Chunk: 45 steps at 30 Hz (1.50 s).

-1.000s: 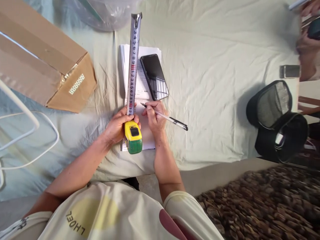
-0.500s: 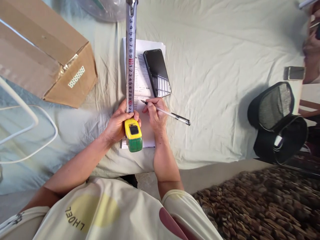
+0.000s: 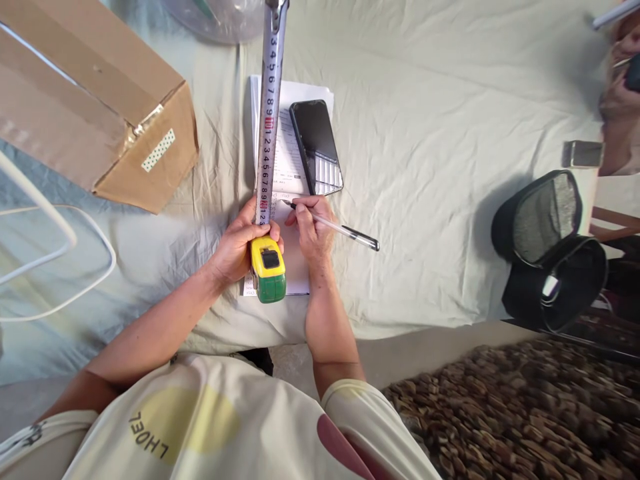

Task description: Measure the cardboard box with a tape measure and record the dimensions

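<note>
My left hand (image 3: 243,241) is closed around a yellow and green tape measure (image 3: 270,270) near the front of the table. Its silver blade is pulled out and runs away from me over the paper, with figures into the low twenties showing. In my right hand (image 3: 315,230) a clear pen (image 3: 353,235) is gripped, its black cap on the rear end and its tip over the handwritten page. The notebook (image 3: 295,267) lies open under both hands, with printed and handwritten lines. A black phone (image 3: 317,147) rests on its far page.
A cardboard box (image 3: 150,157) stands at the left, near a white cable (image 3: 107,267). A clear plastic container (image 3: 220,23) is at the back. On the right sit an open black case (image 3: 540,220) and a small grey box (image 3: 583,154); another person's hand (image 3: 625,87) shows beyond.
The tape blade's far end has swung slightly to the right. The pen and my right hand have hardly moved. My view has shifted a little.
</note>
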Each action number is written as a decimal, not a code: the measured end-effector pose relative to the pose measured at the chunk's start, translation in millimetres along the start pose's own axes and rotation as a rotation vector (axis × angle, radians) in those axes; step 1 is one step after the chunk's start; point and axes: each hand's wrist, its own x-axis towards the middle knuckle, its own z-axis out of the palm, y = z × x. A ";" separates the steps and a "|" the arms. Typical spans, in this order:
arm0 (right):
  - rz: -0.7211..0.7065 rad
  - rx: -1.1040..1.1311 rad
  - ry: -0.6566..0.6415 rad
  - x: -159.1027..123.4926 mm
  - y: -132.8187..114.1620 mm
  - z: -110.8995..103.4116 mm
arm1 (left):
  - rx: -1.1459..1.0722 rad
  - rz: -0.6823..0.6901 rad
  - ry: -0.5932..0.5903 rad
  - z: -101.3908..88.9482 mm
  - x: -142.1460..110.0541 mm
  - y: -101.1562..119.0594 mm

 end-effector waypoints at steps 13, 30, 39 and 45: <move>-0.016 0.020 0.032 -1.3 5.4 0.9 | -0.020 -0.018 0.027 1.2 1.0 0.9; -0.026 -0.010 0.054 -2.1 1.3 0.8 | 0.008 -0.012 0.032 1.1 0.5 0.6; -0.038 -0.001 0.097 -2.6 4.0 1.6 | 0.003 -0.021 0.028 1.1 1.6 0.4; -0.035 -0.018 0.075 -1.3 0.7 1.0 | -0.003 -0.019 0.044 1.9 1.4 0.3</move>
